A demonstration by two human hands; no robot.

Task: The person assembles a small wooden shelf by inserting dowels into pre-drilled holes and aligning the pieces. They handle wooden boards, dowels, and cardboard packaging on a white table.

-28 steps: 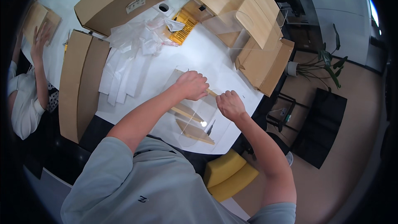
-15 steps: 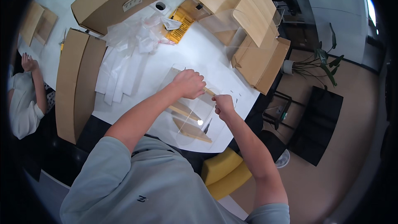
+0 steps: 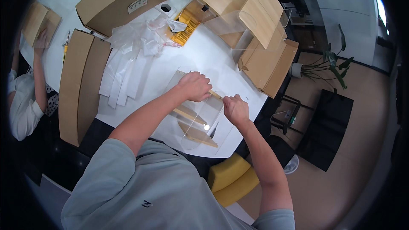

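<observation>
An assembly of pale wooden boards (image 3: pixel 197 134) and a clear plastic panel (image 3: pixel 192 121) rests on the white table in front of me. My left hand (image 3: pixel 195 87) is closed, its fingers curled over the far part of the assembly. Just to its right, my right hand (image 3: pixel 236 110) is closed in a pinch by the end of a wooden edge (image 3: pixel 216 95); what it pinches is hidden by the fingers. A slim dark object (image 3: pixel 213 130) lies beside the panel's near right side.
White foam strips (image 3: pixel 121 76) and crumpled plastic bags (image 3: pixel 142 36) lie left of the assembly. Cardboard boxes (image 3: pixel 81 85) stand further left. A yellow bit case (image 3: pixel 185 27), larger wooden boards (image 3: pixel 255 15) and an open carton (image 3: pixel 269 66) are beyond. At far left, a co-worker's hand (image 3: pixel 41 40) touches a wooden piece.
My right hand has turned and shifted slightly right, staying near the wooden edge. My left hand stays put. The co-worker's hand has reached up to the wooden piece at far left.
</observation>
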